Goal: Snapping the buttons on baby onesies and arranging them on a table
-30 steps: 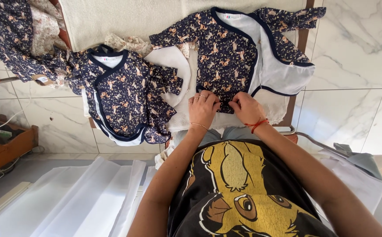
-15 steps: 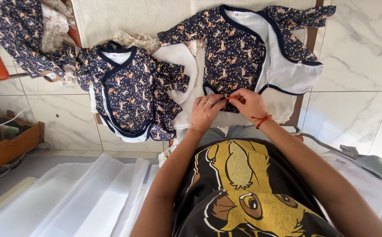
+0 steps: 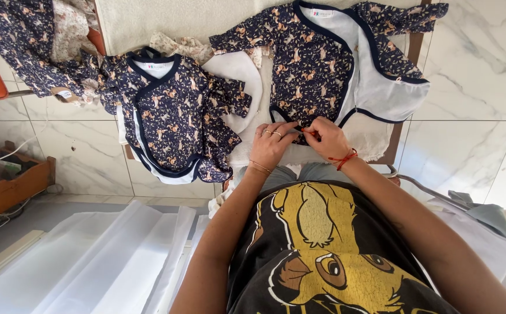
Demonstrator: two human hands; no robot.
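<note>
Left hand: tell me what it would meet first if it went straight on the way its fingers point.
The left hand points up and right; it would probably first meet the lower hem of the open navy printed bodysuit, which its fingers already touch.

White marble-veined floor tiles [image 3: 474, 70], a wooden crate [image 3: 8, 186] at the left, daylight across both

Bodysuit hem [image 3: 299, 125] under both hands
</note>
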